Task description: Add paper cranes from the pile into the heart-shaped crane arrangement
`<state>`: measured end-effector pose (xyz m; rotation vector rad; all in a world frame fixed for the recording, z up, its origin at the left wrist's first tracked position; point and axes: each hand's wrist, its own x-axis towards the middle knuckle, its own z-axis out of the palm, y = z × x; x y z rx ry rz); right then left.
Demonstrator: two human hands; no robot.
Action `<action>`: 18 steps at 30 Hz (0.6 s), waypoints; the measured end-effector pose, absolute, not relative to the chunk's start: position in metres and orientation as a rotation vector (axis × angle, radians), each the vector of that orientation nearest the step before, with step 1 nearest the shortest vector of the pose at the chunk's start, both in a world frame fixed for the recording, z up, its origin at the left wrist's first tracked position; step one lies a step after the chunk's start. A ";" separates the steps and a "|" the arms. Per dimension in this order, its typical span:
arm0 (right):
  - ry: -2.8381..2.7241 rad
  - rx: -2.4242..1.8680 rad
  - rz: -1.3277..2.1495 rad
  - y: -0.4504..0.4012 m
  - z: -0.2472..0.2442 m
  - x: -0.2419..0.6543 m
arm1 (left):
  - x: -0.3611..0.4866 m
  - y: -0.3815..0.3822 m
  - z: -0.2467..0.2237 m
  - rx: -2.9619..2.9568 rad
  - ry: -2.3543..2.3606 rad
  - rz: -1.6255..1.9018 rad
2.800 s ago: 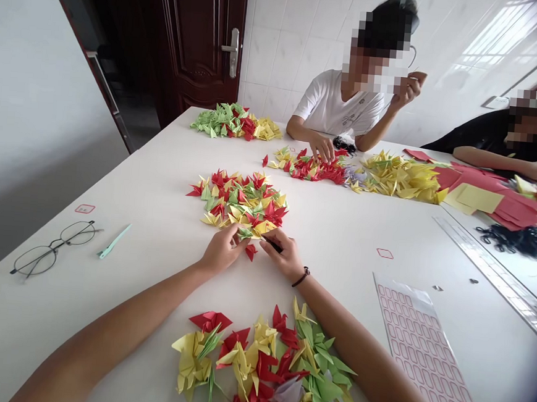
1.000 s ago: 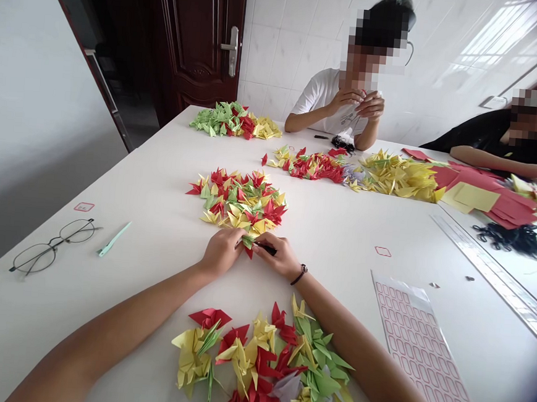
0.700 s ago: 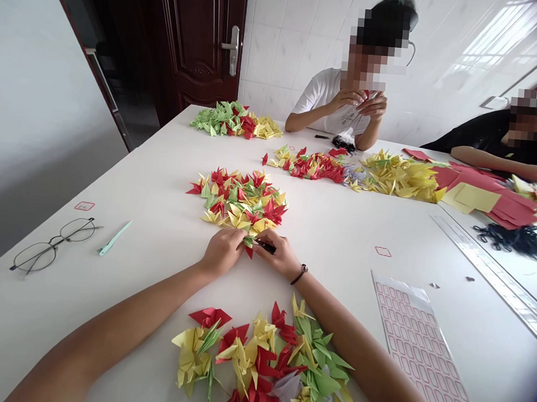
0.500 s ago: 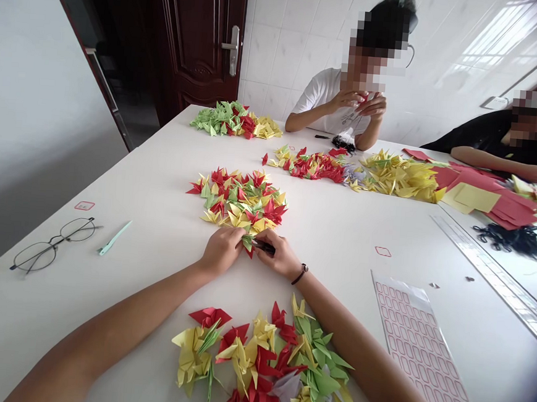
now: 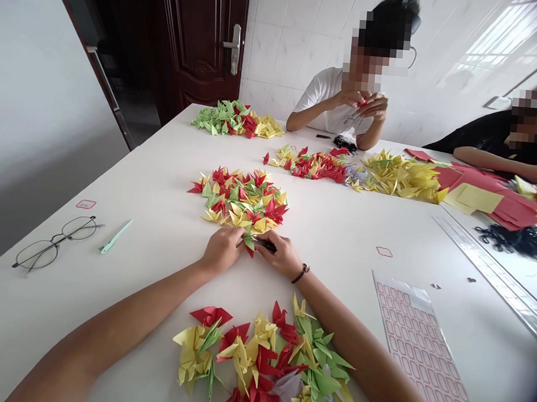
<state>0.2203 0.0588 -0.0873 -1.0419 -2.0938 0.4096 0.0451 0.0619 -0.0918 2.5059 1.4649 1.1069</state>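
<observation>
A small green-and-red paper crane (image 5: 248, 243) is pinched by the left hand (image 5: 222, 250), low over the white tabletop (image 5: 54, 326) and just at the near edge of a heaped pile of origami cranes (image 5: 238, 200). A slim black tool (image 5: 265, 245) is gripped by the right hand (image 5: 283, 256), with its tip against the crane. A second pile of cranes (image 5: 260, 364) is placed nearer, between the forearms. Wire-rimmed glasses (image 5: 53, 246) are laid to the left, and a printed sticker sheet (image 5: 423, 356) to the right. A red paper piece is held by a co-worker's hands (image 5: 360, 104) across the tabletop.
</observation>
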 end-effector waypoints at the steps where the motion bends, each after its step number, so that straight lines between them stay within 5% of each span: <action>1: -2.094 -1.050 0.394 0.059 -0.088 0.220 | 0.045 0.062 -0.092 2.502 1.469 1.098; 18: -2.224 -1.050 0.263 0.059 -0.091 0.221 | 0.045 0.059 -0.090 2.471 1.509 0.943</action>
